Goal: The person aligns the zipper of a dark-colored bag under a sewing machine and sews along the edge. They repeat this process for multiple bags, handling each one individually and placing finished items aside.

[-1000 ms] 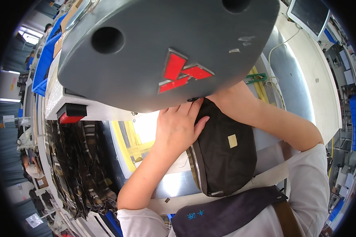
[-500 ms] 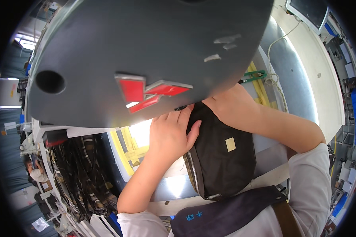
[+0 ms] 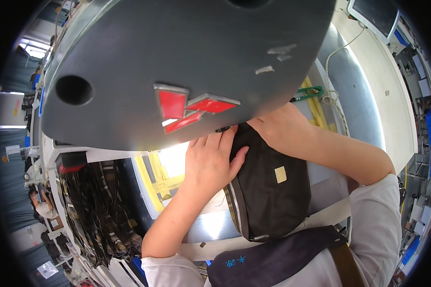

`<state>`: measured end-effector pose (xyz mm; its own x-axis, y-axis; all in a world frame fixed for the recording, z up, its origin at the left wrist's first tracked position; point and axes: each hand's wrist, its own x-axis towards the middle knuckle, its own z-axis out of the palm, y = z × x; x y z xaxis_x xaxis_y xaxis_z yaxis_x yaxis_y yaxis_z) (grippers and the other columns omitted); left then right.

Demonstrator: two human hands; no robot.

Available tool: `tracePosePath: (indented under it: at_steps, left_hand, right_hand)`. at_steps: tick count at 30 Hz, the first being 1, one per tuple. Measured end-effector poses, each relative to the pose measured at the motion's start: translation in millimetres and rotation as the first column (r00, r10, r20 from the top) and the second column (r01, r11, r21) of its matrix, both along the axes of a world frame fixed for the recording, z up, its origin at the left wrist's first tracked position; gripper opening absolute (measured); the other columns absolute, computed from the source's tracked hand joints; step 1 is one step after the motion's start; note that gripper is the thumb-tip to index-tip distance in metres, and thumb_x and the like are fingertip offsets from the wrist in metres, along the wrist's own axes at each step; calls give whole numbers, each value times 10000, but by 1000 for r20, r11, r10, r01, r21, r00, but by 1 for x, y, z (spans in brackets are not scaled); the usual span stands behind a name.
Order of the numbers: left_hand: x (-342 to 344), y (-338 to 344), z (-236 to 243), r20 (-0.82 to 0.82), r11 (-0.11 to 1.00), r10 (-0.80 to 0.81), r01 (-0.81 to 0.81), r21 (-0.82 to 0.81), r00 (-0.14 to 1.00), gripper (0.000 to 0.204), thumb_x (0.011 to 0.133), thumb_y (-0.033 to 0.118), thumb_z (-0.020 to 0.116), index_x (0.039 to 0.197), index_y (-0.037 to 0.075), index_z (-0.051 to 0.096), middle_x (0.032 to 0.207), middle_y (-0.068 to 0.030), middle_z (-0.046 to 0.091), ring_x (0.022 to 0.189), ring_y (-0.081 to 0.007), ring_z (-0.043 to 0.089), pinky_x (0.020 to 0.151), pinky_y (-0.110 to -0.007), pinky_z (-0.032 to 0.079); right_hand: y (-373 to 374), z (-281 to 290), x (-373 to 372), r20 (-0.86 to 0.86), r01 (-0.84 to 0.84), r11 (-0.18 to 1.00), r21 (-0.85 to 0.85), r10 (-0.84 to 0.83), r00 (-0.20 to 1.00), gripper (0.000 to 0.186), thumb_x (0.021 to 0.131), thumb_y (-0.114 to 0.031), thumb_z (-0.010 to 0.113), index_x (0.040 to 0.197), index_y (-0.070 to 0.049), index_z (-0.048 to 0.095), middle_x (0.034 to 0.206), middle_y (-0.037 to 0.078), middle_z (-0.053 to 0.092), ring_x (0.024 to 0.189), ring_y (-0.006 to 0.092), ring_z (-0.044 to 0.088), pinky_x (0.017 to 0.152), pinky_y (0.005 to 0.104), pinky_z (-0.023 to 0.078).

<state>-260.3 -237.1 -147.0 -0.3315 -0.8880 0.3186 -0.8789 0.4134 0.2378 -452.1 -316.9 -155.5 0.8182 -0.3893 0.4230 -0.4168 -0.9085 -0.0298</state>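
A black fabric bag piece with a metal zipper along its left edge and a small pale patch lies under the dark grey sewing machine head. My left hand rests palm down along the bag's upper left edge, fingers stretched forward and thumb apart on the black cloth. Its fingertips reach the lower rim of the machine head. On the other side my right hand presses on the far right part of the bag; the machine head and the hand's own back hide its fingers. The stitching spot is hidden.
Dark plaid fabric pieces hang in a bundle at the left. Yellow tape strips mark the lit worktop. Green-handled thread snips lie beyond my right hand, near a pale cord. A screen stands at the far right.
The machine head appears shifted slightly right and up in the picture. My left hand and the bag sit slightly further right; the right hand has hardly moved.
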Motion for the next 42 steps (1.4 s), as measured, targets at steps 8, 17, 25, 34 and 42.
tracePosePath:
  at_steps: [8, 17, 25, 34, 42]
  left_hand:
    - [0, 1, 0, -51, 1000, 4, -3, 16, 999, 454, 673, 188, 774, 1068, 10, 638, 1100, -93, 623, 950, -275, 632, 852, -369, 499]
    - [1, 0, 0, -60, 1000, 12, -10, 25, 998, 467, 658, 202, 784, 1066, 21, 646, 1105, -81, 624, 953, -265, 629, 850, -377, 484]
    - [2, 0, 0, -59, 999, 14, -11, 46, 998, 479, 661, 219, 785, 1079, 30, 646, 1123, -70, 621, 982, -263, 620, 868, -375, 469]
    - [6, -2, 0, -23, 999, 15, -14, 49, 1000, 472, 676, 228, 780, 1087, 38, 648, 1129, -73, 622, 991, -268, 619, 868, -384, 475]
    - [4, -3, 2, -46, 1000, 0, 1, 30, 999, 467, 680, 230, 780, 1091, 49, 651, 1096, -65, 635, 964, -269, 630, 862, -385, 476]
  right_hand:
    - [0, 1, 0, -5, -14, 999, -48, 13, 1000, 291, 741, -147, 586, 975, 18, 638, 960, 52, 553, 897, 186, 543, 778, 302, 472]
    - [1, 1, 2, -52, -16, 995, -103, 10, 999, 250, 734, -161, 583, 916, -3, 648, 946, 50, 546, 879, 184, 534, 784, 299, 467]
    - [0, 1, 2, -56, -14, 994, -109, 7, 998, 255, 733, -162, 584, 922, -2, 647, 946, 46, 545, 871, 182, 538, 776, 297, 466]
    - [-5, 1, 2, -64, 0, 992, -124, -8, 998, 232, 744, -153, 582, 908, -1, 644, 938, 53, 550, 858, 187, 547, 765, 307, 463]
    - [-4, -1, 1, -38, -28, 996, -88, 25, 999, 225, 745, -148, 583, 906, -5, 649, 937, 50, 551, 858, 190, 548, 764, 310, 468]
